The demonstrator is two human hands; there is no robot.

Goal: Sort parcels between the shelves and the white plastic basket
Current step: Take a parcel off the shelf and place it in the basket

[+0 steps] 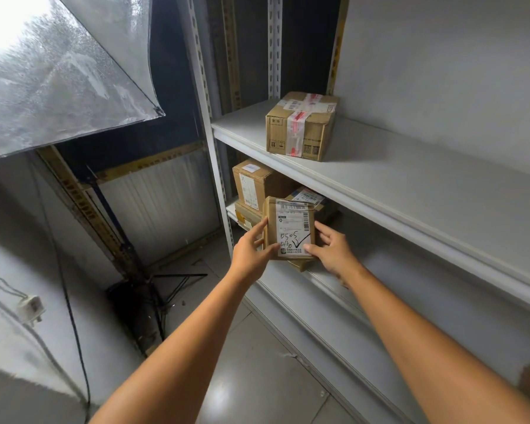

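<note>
Holding a small labelled parcel [291,221] upright between them, the left hand [250,250] grips its left edge and the right hand [334,252] pinches its right edge, thumb on the label. Just beyond the hands, stacked boxes [253,186] sit on the lower shelf [303,301]. Above them, a taped box [300,127] rests on the upper shelf [410,179].

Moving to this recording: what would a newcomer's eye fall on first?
The flat cardboard parcel at centre, with a handwritten tick on its label, is gripped by the left hand and right hand at its two side edges. Next come the taped box standing alone on the upper shelf, and the large translucent light diffuser at top left.
</note>
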